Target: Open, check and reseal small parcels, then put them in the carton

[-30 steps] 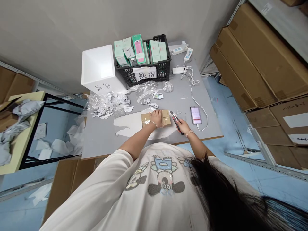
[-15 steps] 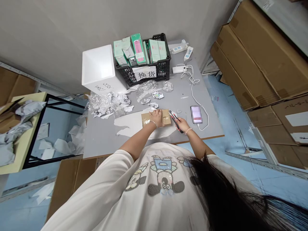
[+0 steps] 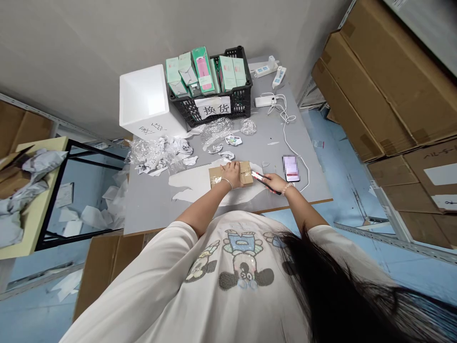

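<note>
From the head camera, the left hand [image 3: 232, 174] lies spread, fingers flat and pressing down on a small brown cardboard parcel [image 3: 245, 171] wrapped with clear tape [image 3: 217, 180]. The parcel lies flat on a torn white sheet [image 3: 193, 185] near the front of a grey counter [image 3: 274, 152]. The right hand [image 3: 274, 182] pinches a red-and-black box cutter [image 3: 264, 183], its tip just at the parcel's right end, though whether they touch is too small to tell. A thin bangle [image 3: 226, 183] circles the left wrist and a beaded bracelet [image 3: 287, 189] the right. Just beyond the right hand lies a phone [image 3: 291, 168] with a blurred screen, its white cable [image 3: 295, 143] looping up to a charger [image 3: 263, 101] near a power strip [image 3: 266, 69]. Crumpled bubble wrap [image 3: 216, 133] and paper scraps [image 3: 160, 155] lie beyond the parcel. Farther back, a black plastic crate [image 3: 243, 97] labelled 换货 holds mint-green boxes [image 3: 227, 74], beside a white foam box [image 3: 143, 97]. Stacked cardboard cartons [image 3: 374, 90] stand to the right; a yellow table [image 3: 35, 209] with grey mailer bags [image 3: 43, 162] stands to the left, above a blue floor [image 3: 342, 190] scattered with paper.
</note>
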The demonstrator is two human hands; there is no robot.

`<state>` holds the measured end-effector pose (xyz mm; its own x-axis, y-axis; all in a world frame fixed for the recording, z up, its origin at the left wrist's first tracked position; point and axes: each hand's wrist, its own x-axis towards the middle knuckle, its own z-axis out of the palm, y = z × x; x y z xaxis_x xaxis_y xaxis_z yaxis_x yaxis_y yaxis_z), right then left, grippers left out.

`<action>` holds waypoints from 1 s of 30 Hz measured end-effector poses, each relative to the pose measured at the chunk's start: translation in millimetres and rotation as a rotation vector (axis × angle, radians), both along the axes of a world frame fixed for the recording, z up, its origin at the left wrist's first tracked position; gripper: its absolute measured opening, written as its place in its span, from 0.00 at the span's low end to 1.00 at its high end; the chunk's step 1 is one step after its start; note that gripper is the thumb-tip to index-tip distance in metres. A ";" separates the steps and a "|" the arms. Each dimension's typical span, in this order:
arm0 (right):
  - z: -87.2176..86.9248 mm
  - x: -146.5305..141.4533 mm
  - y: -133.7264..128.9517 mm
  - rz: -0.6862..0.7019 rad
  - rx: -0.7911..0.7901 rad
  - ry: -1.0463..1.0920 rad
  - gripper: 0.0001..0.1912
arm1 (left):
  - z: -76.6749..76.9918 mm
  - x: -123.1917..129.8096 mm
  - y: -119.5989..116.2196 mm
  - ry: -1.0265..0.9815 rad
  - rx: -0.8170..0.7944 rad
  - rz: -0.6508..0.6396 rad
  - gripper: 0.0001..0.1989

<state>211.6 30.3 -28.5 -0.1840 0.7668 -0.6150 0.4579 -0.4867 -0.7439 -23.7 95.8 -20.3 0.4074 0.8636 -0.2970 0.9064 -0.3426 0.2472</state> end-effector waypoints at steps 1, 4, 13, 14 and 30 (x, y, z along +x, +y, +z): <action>2.0 3.1 -7.3 0.032 -0.011 -0.008 0.14 | 0.0 -0.2 0.1 0.003 0.000 -0.003 0.59; 3.3 8.0 -28.4 0.060 0.015 -0.047 0.15 | -0.7 -0.3 1.1 0.022 -0.002 -0.017 0.60; -3.2 1.7 -42.5 -0.320 0.216 -0.057 0.24 | -8.1 -35.8 0.4 -0.027 0.003 -0.187 0.63; -0.8 2.4 -41.4 -0.285 0.246 -0.087 0.24 | -9.2 -47.5 -2.1 -0.037 0.008 -0.183 0.62; 70.3 -139.8 55.8 0.802 0.615 -0.721 0.19 | -56.0 -139.4 -22.7 -0.813 -0.173 0.342 0.52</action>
